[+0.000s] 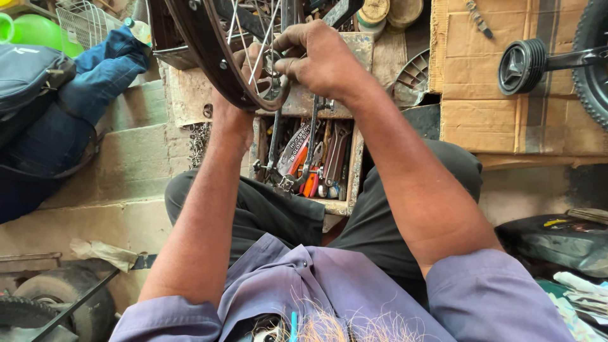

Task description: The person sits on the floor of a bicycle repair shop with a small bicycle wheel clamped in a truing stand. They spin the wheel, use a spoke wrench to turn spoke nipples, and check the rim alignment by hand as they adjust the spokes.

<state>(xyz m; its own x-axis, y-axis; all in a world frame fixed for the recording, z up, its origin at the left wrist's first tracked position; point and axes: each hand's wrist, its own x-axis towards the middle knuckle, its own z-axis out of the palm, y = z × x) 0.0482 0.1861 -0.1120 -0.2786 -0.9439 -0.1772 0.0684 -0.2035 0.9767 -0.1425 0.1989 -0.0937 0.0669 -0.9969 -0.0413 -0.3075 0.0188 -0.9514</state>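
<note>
A dark bicycle wheel rim (209, 54) with thin silver spokes (263, 35) hangs in front of me at the top of the view. My left hand (231, 107) reaches up behind the rim's lower edge, partly hidden by it, its fingers against the rim and spokes. My right hand (320, 60) is closed at the rim's inner edge, fingertips pinched on a small silver part where a spoke meets the rim. Whether a small tool is in that hand cannot be told.
An open wooden toolbox (354, 171) with spanners and orange-handled pliers sits between my knees. Another person's blue-trousered leg (95, 82) lies at left. Cardboard (506, 120) and a small black wheel (522, 66) are at right, a tyre (57, 304) at lower left.
</note>
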